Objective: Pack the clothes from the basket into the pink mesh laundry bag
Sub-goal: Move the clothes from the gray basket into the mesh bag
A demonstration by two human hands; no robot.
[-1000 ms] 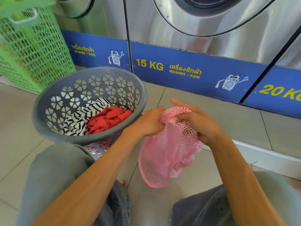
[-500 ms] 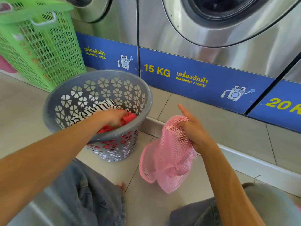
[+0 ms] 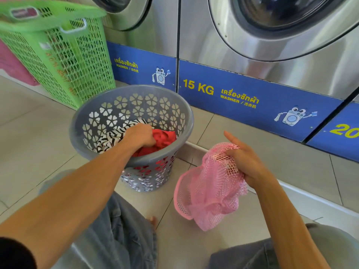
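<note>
1. On the tiled floor (image 3: 29,144), left of centre: grey basket (image 3: 175,121), round, upright, flower-shaped cut-outs through its wall. It stands close in front of the washing machines' blue base panel (image 3: 242,98), printed "15 KG" in yellow.
2. Inside the basket: red garment (image 3: 165,137) on the right, black-and-white striped garment (image 3: 110,137) on the left, the two touching. Red also shows through the lower cut-outs on the near side.
3. Left hand (image 3: 140,135) reaches over the near rim into the basket; fingers curled down and closed on the red garment, knuckles up. Garment lies in the basket, not lifted clear.
4. Right hand (image 3: 246,162), right of the basket and well apart from it: fist clenched on a bunch of the pink mesh laundry bag (image 3: 206,191), thumb sticking out toward the far side.
5. Bag hangs down from that fist, crumpled; its hemmed opening faces left. Cannot tell whether the bottom touches the floor.
6. Far left: green lattice hamper (image 3: 64,55), taller, standing against the machines.
7. Near edge: person's knees in grey-blue trousers; dark sleeve at lower left.
</note>
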